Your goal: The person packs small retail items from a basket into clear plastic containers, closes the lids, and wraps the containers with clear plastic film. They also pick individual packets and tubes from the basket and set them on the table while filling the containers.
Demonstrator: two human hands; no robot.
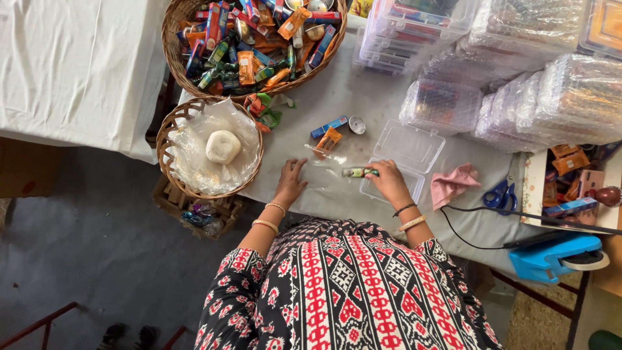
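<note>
Two hands are working at the desk (363, 97), which is draped in a pale grey cloth. The right hand (391, 181) is curling its fingers around one end of a small green wrapped packet (360, 172), pinching it closed-fisted. The packet is lying just above the desk with its long axis running left to right, its free end pointing toward the left hand (289, 183). That left hand is resting flat and open, fingers spread, pressing on a thin clear plastic sheet (327, 170) and gripping nothing.

One clear, rigid plastic box (408, 148) is sitting open just beyond the right hand, rectangular with rounded corners. Three loose items are lying farther out: one blue stick packet (329, 126), one orange sachet (328, 140) and one small round silver tin (357, 125). Two woven wicker baskets are standing at the left: the larger basket (173, 52) is brimming with glossy wrapped sweets, too many to count; the smaller basket (170, 123) is lined with crinkled clear plastic and holding one white rounded lump (223, 146). One pink crumpled cloth (453, 183) and one pair of blue-handled scissors (497, 194) are lying to the right.
</note>
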